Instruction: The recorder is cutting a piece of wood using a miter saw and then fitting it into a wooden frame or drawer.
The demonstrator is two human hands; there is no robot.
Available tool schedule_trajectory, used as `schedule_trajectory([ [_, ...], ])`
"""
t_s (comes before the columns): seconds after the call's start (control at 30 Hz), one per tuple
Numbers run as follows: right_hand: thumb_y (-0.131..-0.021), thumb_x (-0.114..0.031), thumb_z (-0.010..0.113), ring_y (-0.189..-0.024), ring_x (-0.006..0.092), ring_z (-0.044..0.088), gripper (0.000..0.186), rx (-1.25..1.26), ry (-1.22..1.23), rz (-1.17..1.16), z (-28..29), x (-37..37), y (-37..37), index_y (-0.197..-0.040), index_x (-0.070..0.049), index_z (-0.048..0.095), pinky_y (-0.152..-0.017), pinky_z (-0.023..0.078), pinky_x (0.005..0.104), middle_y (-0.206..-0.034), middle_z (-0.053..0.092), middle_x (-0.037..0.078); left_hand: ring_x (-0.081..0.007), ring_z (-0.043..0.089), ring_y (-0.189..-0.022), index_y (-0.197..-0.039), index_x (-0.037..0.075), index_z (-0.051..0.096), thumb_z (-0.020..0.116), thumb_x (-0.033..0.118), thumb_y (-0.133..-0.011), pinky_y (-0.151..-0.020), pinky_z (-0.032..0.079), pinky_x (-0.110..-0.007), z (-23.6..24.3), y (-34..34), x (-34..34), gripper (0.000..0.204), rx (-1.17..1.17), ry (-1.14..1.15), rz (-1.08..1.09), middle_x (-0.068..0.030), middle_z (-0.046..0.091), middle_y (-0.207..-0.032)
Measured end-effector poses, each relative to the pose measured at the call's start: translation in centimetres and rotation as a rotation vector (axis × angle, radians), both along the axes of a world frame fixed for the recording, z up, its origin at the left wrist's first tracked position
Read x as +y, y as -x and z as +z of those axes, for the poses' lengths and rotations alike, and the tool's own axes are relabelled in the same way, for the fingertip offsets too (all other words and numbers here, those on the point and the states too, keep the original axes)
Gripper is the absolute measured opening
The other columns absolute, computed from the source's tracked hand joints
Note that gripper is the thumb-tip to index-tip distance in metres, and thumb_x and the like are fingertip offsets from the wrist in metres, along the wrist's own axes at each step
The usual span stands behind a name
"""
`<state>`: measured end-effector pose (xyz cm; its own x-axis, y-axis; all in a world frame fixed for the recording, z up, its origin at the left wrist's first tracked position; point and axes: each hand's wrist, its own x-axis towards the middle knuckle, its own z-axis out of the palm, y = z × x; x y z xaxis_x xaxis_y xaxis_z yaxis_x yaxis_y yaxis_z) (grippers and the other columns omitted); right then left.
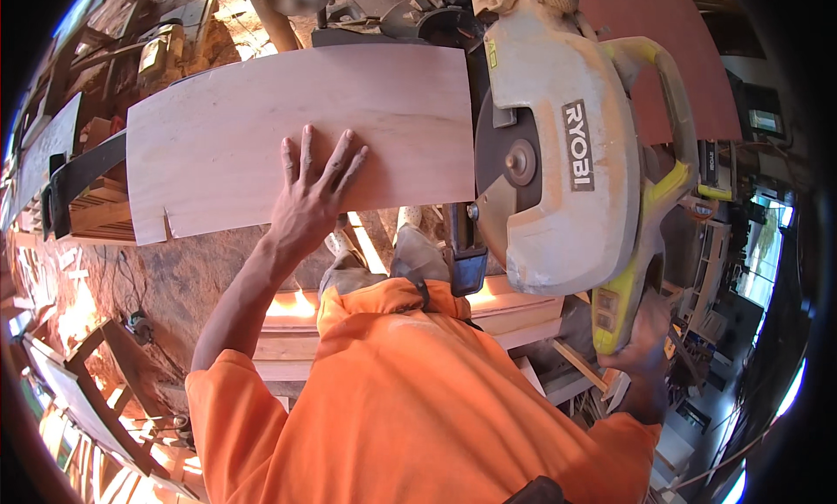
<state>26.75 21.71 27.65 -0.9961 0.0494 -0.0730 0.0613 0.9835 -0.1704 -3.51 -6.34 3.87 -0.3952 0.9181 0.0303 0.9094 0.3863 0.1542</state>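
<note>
My left hand [318,186] lies flat on a wide, pale wooden board [209,146], its fingers spread. The board's right end sits against the blade side of a mitre saw [558,216] with a dusty grey housing and yellow-green handle. Part of the round blade [516,155] shows beside the housing, close to the board's end. At the lower right, my right hand [641,330] is wrapped round the saw's handle; some of its fingers are hidden behind the grip. Near its left end the board has a small notch in the front edge.
A black support arm [87,173] reaches under the board's left end. Stacked planks [288,347] lie by my legs. Timber frames [113,373] stand at the lower left, and a reddish-brown panel [663,51] is behind the saw.
</note>
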Motion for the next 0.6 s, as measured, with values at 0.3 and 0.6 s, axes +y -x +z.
schedule_trajectory([
  [0.3, -0.064, -0.049, 0.076, -0.075, 0.0438, 0.058, 0.075, -0.037, 0.066, -0.017, -0.8, -0.1, -0.1, -0.103, 0.011, 0.055, -0.065, 0.047, 0.0493, -0.093, 0.058, 0.027, -0.0539, 0.017, -0.137, -0.149, 0.012, 0.028, 0.072, 0.014, -0.070, -0.107, 0.018, -0.072, 0.5, 0.1, 0.4, 0.091, -0.014, 0.033, -0.014, -0.0120, 0.022, -0.155],
  [0.6, -0.066, -0.065, 0.071, -0.072, 0.0427, 0.061, 0.083, 0.014, 0.022, -0.056, -3.6, -0.4, -0.8, -0.104, 0.009, 0.058, -0.061, 0.047, 0.0479, -0.087, 0.060, 0.025, -0.0547, 0.017, -0.137, -0.149, 0.012, 0.029, 0.067, 0.010, -0.071, -0.107, 0.018, -0.072, 0.4, 0.2, 0.2, 0.087, -0.011, 0.015, -0.021, -0.0128, 0.022, -0.155],
])
